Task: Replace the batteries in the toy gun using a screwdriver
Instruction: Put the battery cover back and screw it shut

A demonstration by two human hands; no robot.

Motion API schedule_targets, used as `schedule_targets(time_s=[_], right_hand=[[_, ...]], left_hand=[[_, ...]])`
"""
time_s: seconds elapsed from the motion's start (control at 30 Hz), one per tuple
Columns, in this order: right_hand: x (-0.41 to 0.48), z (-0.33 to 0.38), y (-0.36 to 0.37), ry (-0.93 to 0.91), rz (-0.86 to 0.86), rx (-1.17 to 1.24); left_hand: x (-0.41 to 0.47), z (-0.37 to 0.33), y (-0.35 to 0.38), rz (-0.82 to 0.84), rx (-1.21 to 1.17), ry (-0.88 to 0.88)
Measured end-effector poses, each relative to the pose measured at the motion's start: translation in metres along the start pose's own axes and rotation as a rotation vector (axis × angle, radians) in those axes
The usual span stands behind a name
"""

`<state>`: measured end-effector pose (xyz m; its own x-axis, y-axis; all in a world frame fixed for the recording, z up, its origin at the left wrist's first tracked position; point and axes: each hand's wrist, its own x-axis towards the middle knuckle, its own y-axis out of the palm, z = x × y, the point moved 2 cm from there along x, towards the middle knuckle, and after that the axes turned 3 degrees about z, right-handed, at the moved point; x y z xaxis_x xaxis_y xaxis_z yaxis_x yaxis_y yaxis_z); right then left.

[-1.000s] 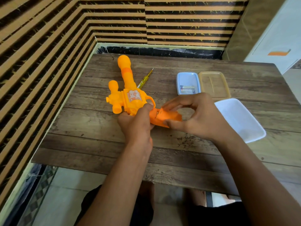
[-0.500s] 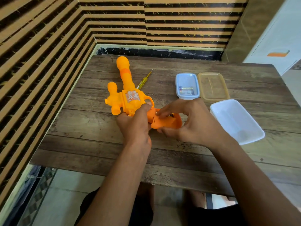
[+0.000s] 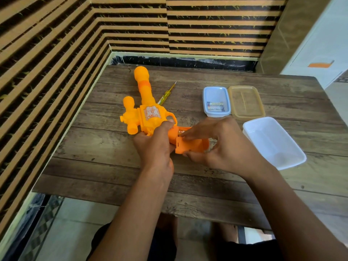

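Left hand [image 3: 156, 146] has the toy gun [image 3: 148, 113] gripped tight where the body meets the handle [image 3: 190, 146], thumb up by the trigger loop & fingers curled under. Right hand [image 3: 222, 147] pinches the handle itself: thumb under its near edge, fingertips [image 3: 185, 137] pressed on top at the open slot, so a narrow hold w/ the handle in between. A small pale bit shows in the slot right under those fingertips; can't tell what it is. The gun lies flat on the wooden table [image 3: 94, 157], sticker side up, barrel pointing away from the person, handle pointing right toward the tubs. Just beyond the gun, partly hidden behind its barrel, is the yellow screwdriver [image 3: 166, 93], tip pointing away, nobody touching it. Right of the gun, apart from it, sits a small blue tub [image 3: 205, 98] w/ batteries [image 3: 214, 106] lying in the bottom. An amber see-through tub [image 3: 246, 102] sits touching the blue one, on the side farther from the gun. Further right of the gun & nearer the person, a bigger white tub [image 3: 273, 142] sits at an angle, close to the right wrist. Left of the gun & behind it runs the striped wall [image 3: 47, 53]; far right of the gun, past the table edge, a white cabinet [image 3: 320, 44].
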<state>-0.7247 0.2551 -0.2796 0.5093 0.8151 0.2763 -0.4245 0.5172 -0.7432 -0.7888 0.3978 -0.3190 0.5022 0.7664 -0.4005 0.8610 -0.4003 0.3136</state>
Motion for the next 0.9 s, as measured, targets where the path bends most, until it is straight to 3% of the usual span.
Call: schedule_targets(time_s=[0.17, 0.57, 0.77, 0.9], right_hand=[[0.000, -0.002, -0.001, 0.064, 0.013, 0.009], [0.001, -0.002, 0.006, 0.028, -0.028, -0.047], [0.001, -0.009, 0.005, 0.155, 0.007, -0.031], [0.005, -0.011, 0.007, 0.200, -0.064, -0.057]], left_hand=[[-0.003, -0.001, 0.001, 0.012, 0.004, -0.021], [-0.002, -0.004, 0.001, 0.032, -0.009, -0.033], [-0.004, -0.002, 0.002, 0.036, -0.017, -0.039], [-0.006, -0.001, 0.003, 0.044, -0.008, -0.042]])
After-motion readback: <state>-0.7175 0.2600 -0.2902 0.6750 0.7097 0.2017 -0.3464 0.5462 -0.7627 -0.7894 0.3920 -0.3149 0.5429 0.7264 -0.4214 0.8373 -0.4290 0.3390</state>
